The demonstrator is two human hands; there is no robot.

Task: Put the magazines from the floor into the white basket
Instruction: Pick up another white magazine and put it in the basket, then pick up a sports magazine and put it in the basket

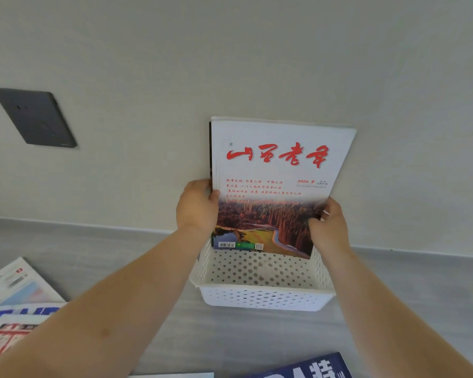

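Observation:
A white perforated basket [265, 296] stands on the grey floor against the wall. I hold a small stack of magazines [273, 170] upright, its lower edge inside the basket; the front cover is white with red calligraphy and an autumn forest photo. My left hand [195, 207] grips the stack's left edge. My right hand [329, 227] grips its lower right edge. More magazines lie on the floor at the left [14, 301] and a dark blue one at the bottom [309, 368].
The pale wall rises right behind the basket, with a dark socket plate [36, 118] on it at the left. A grey skirting strip [93, 230] runs along the wall's foot. Another magazine's edge [172, 375] shows at the bottom.

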